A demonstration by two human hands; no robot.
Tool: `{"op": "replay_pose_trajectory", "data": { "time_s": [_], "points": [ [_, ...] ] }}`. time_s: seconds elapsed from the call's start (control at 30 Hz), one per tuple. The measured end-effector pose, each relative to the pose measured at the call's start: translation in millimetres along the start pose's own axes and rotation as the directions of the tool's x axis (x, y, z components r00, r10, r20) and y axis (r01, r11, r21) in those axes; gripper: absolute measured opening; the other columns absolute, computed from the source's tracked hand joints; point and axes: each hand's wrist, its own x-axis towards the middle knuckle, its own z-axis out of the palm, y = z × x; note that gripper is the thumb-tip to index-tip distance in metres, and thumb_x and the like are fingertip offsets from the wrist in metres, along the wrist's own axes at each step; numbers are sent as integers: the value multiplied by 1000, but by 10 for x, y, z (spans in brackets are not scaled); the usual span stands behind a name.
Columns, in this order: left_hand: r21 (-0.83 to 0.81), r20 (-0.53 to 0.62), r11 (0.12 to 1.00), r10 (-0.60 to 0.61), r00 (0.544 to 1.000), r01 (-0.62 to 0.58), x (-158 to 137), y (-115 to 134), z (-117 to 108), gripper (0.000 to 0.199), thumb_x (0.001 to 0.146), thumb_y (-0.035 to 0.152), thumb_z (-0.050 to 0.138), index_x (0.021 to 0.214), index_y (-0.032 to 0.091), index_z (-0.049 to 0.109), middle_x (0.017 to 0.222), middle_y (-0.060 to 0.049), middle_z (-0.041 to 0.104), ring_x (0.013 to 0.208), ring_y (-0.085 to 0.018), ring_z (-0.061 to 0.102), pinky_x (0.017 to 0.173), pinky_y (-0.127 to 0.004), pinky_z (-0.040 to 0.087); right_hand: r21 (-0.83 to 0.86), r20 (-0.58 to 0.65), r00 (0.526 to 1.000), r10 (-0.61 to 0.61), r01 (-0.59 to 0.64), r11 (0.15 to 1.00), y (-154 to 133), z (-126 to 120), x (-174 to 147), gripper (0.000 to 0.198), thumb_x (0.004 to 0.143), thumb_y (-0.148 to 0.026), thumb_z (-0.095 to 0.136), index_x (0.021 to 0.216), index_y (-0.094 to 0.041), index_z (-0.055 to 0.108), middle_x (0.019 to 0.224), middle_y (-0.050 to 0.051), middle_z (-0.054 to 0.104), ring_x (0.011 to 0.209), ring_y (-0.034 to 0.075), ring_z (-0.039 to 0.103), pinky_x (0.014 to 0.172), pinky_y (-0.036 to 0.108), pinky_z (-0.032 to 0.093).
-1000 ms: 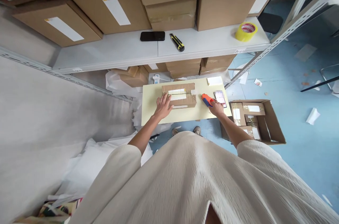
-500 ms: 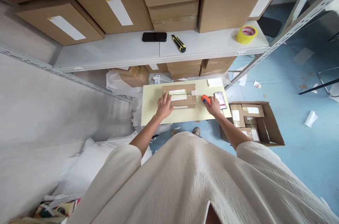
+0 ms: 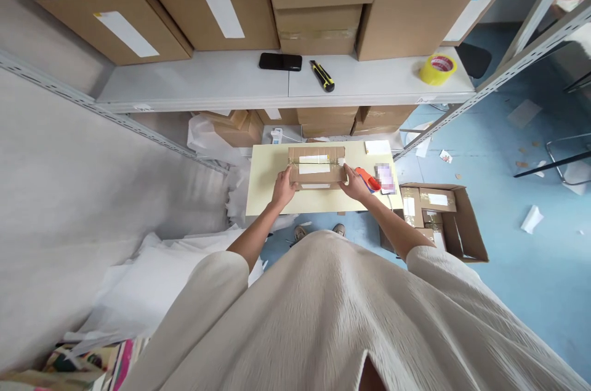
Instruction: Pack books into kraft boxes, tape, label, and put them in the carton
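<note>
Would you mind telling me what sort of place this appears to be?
Probably a packing room: cardboard boxes stacked on a shelf, a roll of yellow tape, and an open carton holding smaller labelled boxes.

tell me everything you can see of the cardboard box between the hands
The oblong box looks like brown cardboard, shut, with shiny tape along its top. White labels show on its top and near side. One long side faces the camera, at the pale yellow tabletop; whether it is lifted is unclear. The left hand and right hand hold its ends.
</note>
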Motion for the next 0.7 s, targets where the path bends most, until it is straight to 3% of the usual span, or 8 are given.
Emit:
{"op": "replay_pose_trajectory", "data": {
  "time_s": [0.17,0.33,0.57,0.7],
  "points": [
    [-26,-40,999,26,999,-27,61,23,-136,69,105,33,69,170,20,51,157,-23,64,151,-42,61,127,-60,52,54,6,997,80,-80,995,-179,-192,78,95,97,-38,67,183,-18,31,145,19,76,134,40,70,114,54,58],
    [-48,-106,998,40,994,-45,158,22,-310,62,109,42,65,165,20,52,156,-23,65,148,-42,62,125,-60,53,161,-39,991,127,-120,980,-369,-330,182,80,100,-52,64,175,-27,48,148,14,77,121,36,74,108,52,60],
    [-75,-150,995,47,988,-59,232,-45,-361,55,107,31,66,158,20,48,155,-23,55,145,-37,63,119,-52,57,177,-14,954,300,-293,940,-531,-141,310,66,104,-57,59,160,-21,65,131,14,82,120,34,75,108,45,60],
    [-35,-77,985,164,983,-167,252,-105,-309,57,102,24,70,156,21,51,163,-24,47,155,-38,54,128,-55,51,233,-45,927,373,-353,906,-489,-36,419,68,104,-60,59,159,-21,64,133,15,80,124,34,74,108,44,60]
  ]
}}
